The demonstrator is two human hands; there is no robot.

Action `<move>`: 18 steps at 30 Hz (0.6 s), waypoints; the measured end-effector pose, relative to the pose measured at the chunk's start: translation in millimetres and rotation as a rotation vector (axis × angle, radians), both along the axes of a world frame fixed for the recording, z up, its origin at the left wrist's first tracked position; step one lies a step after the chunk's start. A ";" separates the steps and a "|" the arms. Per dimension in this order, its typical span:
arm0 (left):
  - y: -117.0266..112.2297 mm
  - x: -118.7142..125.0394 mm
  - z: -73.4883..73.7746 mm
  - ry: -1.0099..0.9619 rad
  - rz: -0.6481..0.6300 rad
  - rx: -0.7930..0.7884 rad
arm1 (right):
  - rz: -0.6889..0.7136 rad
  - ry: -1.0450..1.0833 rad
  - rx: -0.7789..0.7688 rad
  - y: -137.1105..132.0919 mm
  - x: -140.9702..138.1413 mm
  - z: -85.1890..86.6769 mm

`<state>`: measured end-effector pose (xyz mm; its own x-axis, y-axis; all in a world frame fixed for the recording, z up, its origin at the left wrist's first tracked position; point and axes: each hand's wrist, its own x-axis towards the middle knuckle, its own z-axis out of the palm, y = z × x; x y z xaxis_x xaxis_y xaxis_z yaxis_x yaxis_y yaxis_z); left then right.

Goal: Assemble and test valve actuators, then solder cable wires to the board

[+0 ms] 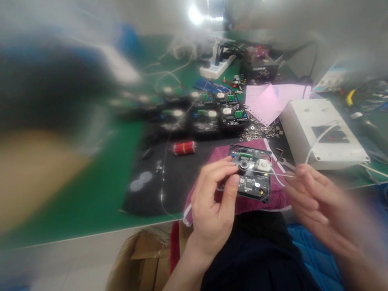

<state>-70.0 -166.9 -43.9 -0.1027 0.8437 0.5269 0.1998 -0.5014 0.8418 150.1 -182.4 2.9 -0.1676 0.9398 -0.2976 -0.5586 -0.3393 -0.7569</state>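
My left hand (215, 200) grips the left edge of a square black circuit board assembly (253, 185), fingers on its top side and thumb near its face. The board carries a round black part and a white round component, and is tilted over a folded maroon cloth (213, 157). Between the thumb and fingers of my right hand (314, 195) is a thin white cable (281, 174), pinched at the board's right side. It runs across the board toward my left fingertips; its far end is hard to make out. A wrench (286, 163) lies just behind my right hand.
Several similar board assemblies (233, 115) stand in rows at the back of a black mat. A red wire bundle (184, 148) lies on the mat. Scattered washers (255, 132), pink paper (264, 103) and a white box (319, 134) are to the right. A cardboard box (139, 265) stands below the table edge.
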 end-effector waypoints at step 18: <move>-2.8 -0.4 -3.5 -0.017 -0.050 0.020 | -0.280 -1.582 1.090 -10.8 42.2 -13.4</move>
